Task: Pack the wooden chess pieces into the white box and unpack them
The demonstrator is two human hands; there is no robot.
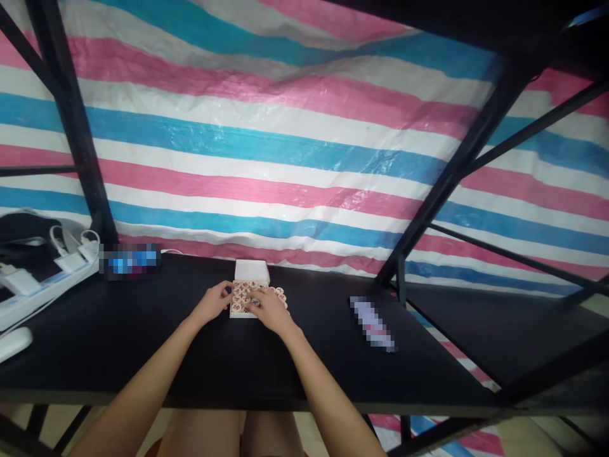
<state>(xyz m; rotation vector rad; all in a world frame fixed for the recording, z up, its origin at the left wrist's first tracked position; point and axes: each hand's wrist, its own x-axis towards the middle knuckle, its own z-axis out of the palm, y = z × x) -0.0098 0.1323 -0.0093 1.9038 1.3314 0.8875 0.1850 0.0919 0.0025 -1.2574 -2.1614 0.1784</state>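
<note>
A small white box (243, 315) with its lid (252, 271) raised at the back lies on the black table. Round xiangqi pieces (236, 307) with red or dark characters sit in rows inside it. At the box's left wall, my left hand (213, 301) rests with fingers apart and the tips against the edge. My right hand (272, 309) is over the box's right part, thumb and fingertips closed around a xiangqi piece (255, 303). More loose pieces (280, 292) lie just beyond that hand, partly hidden by it.
A white power strip (42, 293) with plugged chargers and a white mouse (14, 344) are at left. One blurred object (130, 260) lies back left, another (372, 324) at right. Black metal posts (440, 190) and a striped sheet (257, 146) bound the table (328, 355).
</note>
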